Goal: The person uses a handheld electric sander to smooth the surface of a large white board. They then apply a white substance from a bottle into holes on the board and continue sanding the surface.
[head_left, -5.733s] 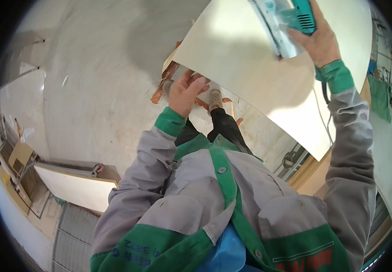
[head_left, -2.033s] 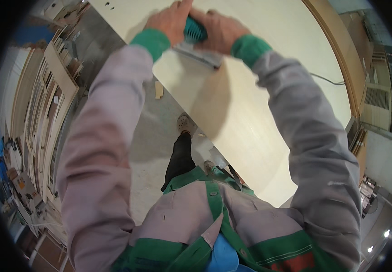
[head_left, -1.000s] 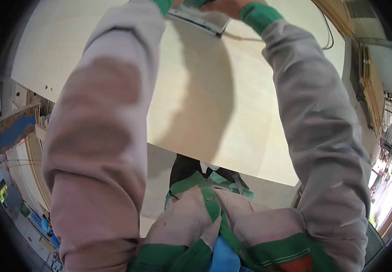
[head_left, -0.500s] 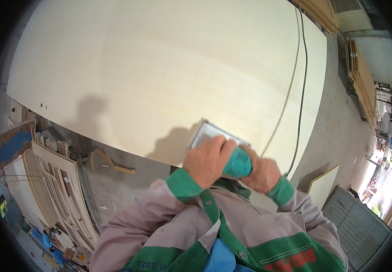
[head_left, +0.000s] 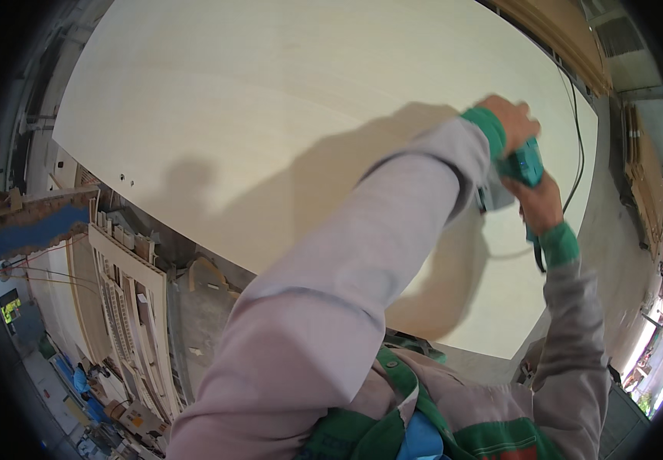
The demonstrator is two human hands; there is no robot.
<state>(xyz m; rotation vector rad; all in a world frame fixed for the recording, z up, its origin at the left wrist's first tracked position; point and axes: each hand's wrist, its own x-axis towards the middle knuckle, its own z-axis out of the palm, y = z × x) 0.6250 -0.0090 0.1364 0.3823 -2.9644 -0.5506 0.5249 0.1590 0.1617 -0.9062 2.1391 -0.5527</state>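
A teal electric sander [head_left: 529, 162] with a grey base plate lies against a large pale wooden panel [head_left: 285, 100], near the panel's right side. My left hand [head_left: 509, 124] reaches across and grips the sander's far end, its fingers bent and slightly blurred. Around the sander's near end, my right hand [head_left: 544, 202] is closed. My left sleeve covers part of the panel and the edge of the base plate. A black power cord [head_left: 579, 146] runs from the sander's near end along the panel's right side.
Leaning wooden strips and boards [head_left: 128, 284] stand at the lower left, near a curved wooden piece [head_left: 207, 272] on the floor. Brown sheets [head_left: 557, 34] lie past the panel's far right corner, and more stacked boards [head_left: 642, 180] stand at the right.
Both hands have carried the sander from the panel's near edge, close to my body, away and to the right. My left arm now stretches across the panel.
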